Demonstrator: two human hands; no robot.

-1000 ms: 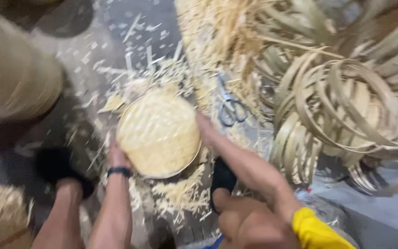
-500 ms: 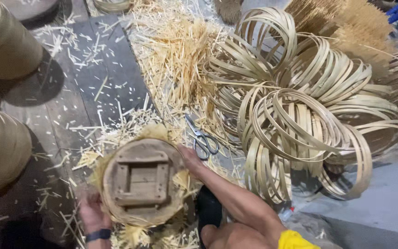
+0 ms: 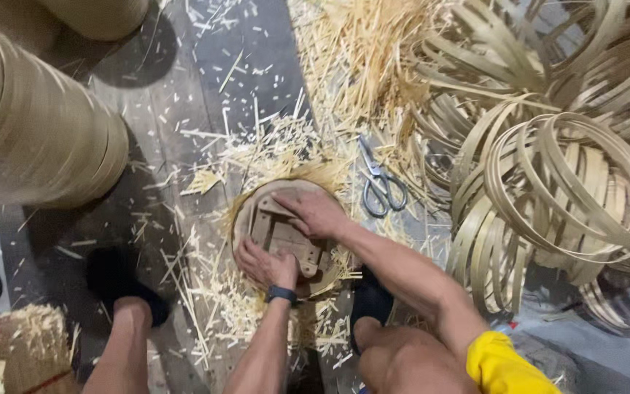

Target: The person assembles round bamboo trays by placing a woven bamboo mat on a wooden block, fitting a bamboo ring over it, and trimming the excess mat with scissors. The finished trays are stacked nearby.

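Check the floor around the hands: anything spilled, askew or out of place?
Bamboo offcuts litter the floor all round the round mould that the left hand and right hand press on. Scissors lie loose among the litter beside the mould, half lost in it. The hoops are tangled, not stacked.

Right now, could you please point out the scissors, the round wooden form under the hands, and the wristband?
scissors (image 3: 378, 182): head view, on the pivot.
round wooden form (image 3: 286, 237): head view, on its central frame.
wristband (image 3: 281, 294): head view, on the dark band.
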